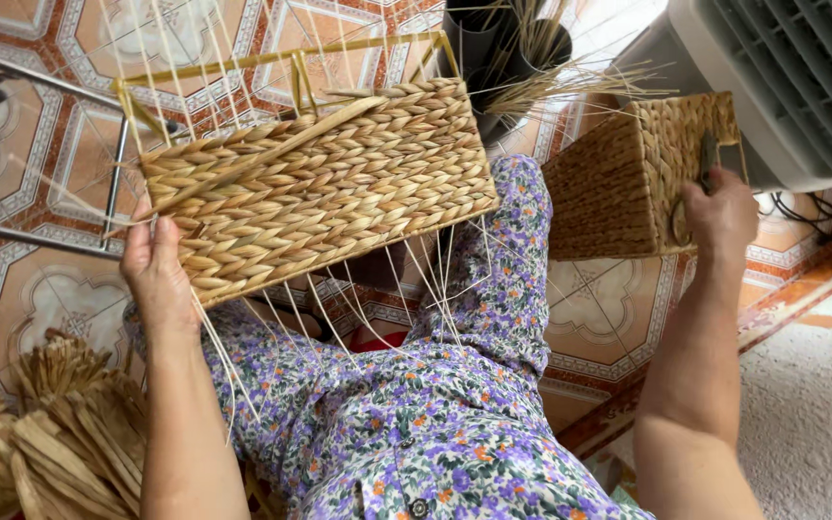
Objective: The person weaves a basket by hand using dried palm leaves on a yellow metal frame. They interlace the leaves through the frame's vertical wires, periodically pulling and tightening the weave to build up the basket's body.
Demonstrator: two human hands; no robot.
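fingers (151,241) gripping braided straw basket (315,183)

Scene was bright, lit by soft daylight from upper right. Glare washed out floor tiles (618,29) beyond right hand (721,214). Shadows were faint, soft under half-woven basket (315,183) above left hand (158,274). Focus was sharp mid-frame; slight wide-angle stretch and softness showed at edges.
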